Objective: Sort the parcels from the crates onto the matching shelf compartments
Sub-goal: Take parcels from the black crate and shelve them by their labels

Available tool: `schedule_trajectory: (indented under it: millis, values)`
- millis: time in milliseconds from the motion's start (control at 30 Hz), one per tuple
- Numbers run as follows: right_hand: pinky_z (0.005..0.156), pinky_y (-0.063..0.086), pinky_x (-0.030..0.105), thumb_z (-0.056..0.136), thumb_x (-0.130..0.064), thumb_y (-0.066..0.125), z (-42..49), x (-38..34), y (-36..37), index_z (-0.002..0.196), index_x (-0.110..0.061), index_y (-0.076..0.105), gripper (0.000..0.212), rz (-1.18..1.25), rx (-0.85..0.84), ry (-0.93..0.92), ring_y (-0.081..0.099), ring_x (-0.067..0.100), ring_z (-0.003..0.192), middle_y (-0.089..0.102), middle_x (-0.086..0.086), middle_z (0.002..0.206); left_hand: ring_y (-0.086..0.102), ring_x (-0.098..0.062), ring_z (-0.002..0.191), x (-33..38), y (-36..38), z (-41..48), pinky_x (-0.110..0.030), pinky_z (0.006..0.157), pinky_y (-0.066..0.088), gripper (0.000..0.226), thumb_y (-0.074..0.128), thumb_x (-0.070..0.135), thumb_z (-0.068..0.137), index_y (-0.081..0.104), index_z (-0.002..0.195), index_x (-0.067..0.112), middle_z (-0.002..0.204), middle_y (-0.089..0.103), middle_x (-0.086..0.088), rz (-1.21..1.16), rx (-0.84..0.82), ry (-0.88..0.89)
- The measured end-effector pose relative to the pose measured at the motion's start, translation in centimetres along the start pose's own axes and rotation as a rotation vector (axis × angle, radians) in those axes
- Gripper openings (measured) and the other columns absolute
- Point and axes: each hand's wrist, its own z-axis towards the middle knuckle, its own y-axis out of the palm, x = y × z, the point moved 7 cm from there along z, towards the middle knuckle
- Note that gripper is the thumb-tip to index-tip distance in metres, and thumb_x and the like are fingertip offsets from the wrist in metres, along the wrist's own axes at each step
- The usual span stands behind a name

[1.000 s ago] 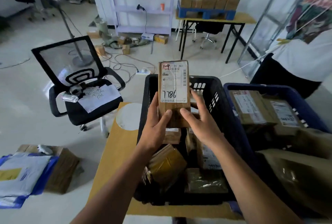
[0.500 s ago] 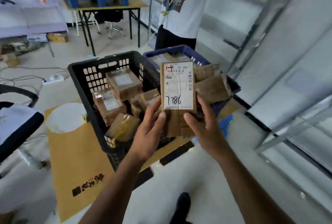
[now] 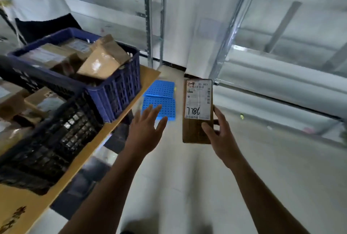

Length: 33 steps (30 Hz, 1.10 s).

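My right grip [image 3: 220, 136] pinches the upright parcel [image 3: 198, 102] by its lower end, thumb across the front. My left grip [image 3: 144, 132] hangs spread just left of it; the blue crate [image 3: 120, 91] sits farther left.

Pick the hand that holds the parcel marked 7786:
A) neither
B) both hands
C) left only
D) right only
D: the right hand grips the parcel at its lower end, while the left hand is spread open and apart from it.
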Motion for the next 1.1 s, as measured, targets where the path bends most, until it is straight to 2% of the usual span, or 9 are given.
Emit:
schedule_trajectory:
  millis: [167,267,400,500,567,633,767,967,1100]
  values:
    - [0.087,0.062,0.038,0.102,-0.042,0.061,-3.4,7.6,-12.9,0.159,-0.045,0.027,0.066,-0.025,0.088,0.098,0.063,0.018,0.116,0.044,0.001,0.142,0.012,-0.032,0.157,11.2,10.4,-1.3,-0.053,0.126,0.013,0.061,0.039,0.058,0.101,0.032,0.158,0.036,0.168,0.026,0.0,0.025,-0.095,0.087]
    - [0.084,0.06,0.028,0.102,-0.043,0.061,-5.9,11.8,-20.4,0.159,-0.047,0.026,0.067,-0.027,0.161,0.12,0.061,0.012,0.115,0.042,-0.004,0.141,0.012,-0.029,0.157,17.9,16.2,-2.3,-0.054,0.126,0.015,0.062,0.04,0.057,0.101,0.033,0.158,0.034,0.168,0.026,0.0,0.001,-0.164,0.163]
    - [0.08,0.06,0.028,0.101,-0.044,0.062,-9.3,16.9,-29.1,0.156,-0.05,0.027,0.066,-0.006,0.254,0.195,0.062,0.014,0.115,0.041,-0.006,0.139,0.006,-0.029,0.158,26.4,23.2,-3.5,-0.056,0.126,0.013,0.065,0.037,0.063,0.1,0.03,0.158,0.035,0.169,0.021,0.003,0.025,-0.247,0.288]
    - [0.075,0.062,0.025,0.1,-0.043,0.063,-11.5,20.1,-34.7,0.156,-0.05,0.027,0.066,0.013,0.342,0.242,0.063,0.017,0.116,0.042,-0.003,0.138,-0.004,-0.026,0.158,31.5,28.0,-4.4,-0.052,0.125,0.003,0.065,0.033,0.065,0.099,0.022,0.159,0.041,0.171,0.011,0.007,0.083,-0.346,0.377]
    - [0.076,0.063,0.027,0.1,-0.043,0.063,-12.7,22.2,-37.8,0.155,-0.051,0.028,0.065,0.034,0.398,0.267,0.063,0.017,0.116,0.042,-0.002,0.138,-0.008,-0.026,0.158,34.4,30.8,-4.3,-0.052,0.124,-0.001,0.066,0.032,0.066,0.099,0.02,0.159,0.041,0.171,0.007,0.007,0.136,-0.403,0.433]
    - [0.079,0.062,0.028,0.1,-0.042,0.064,-13.8,24.3,-40.5,0.154,-0.052,0.029,0.065,0.068,0.464,0.293,0.062,0.016,0.118,0.043,-0.002,0.138,-0.01,-0.027,0.157,37.2,33.2,-4.0,-0.052,0.125,-0.002,0.068,0.03,0.067,0.098,0.02,0.16,0.04,0.172,0.006,0.007,0.157,-0.443,0.479]
    - [0.071,0.06,0.018,0.1,-0.042,0.066,-15.4,28.3,-45.3,0.15,-0.057,0.031,0.063,0.118,0.579,0.347,0.061,0.011,0.116,0.044,-0.005,0.136,-0.009,-0.025,0.158,42.6,38.2,-2.3,-0.053,0.127,-0.002,0.069,0.027,0.067,0.098,0.02,0.16,0.039,0.171,0.007,0.007,0.187,-0.508,0.579]
    - [0.089,0.063,0.042,0.099,-0.037,0.068,-14.3,32.7,-54.1,0.152,-0.054,0.033,0.065,0.167,0.724,0.417,0.062,0.019,0.12,0.045,-0.001,0.139,-0.007,-0.027,0.158,53.1,46.7,1.8,-0.052,0.127,-0.001,0.067,0.03,0.063,0.101,0.02,0.161,0.036,0.172,0.008,0.005,0.215,-0.538,0.757]
    - [0.088,0.062,0.041,0.099,-0.037,0.068,-12.7,33.5,-61.2,0.153,-0.052,0.033,0.066,0.145,0.812,0.429,0.06,0.02,0.123,0.044,-0.002,0.141,-0.008,-0.028,0.158,61.3,52.0,4.2,-0.053,0.127,-0.001,0.067,0.031,0.063,0.101,0.02,0.161,0.035,0.172,0.008,0.004,0.196,-0.583,0.833]
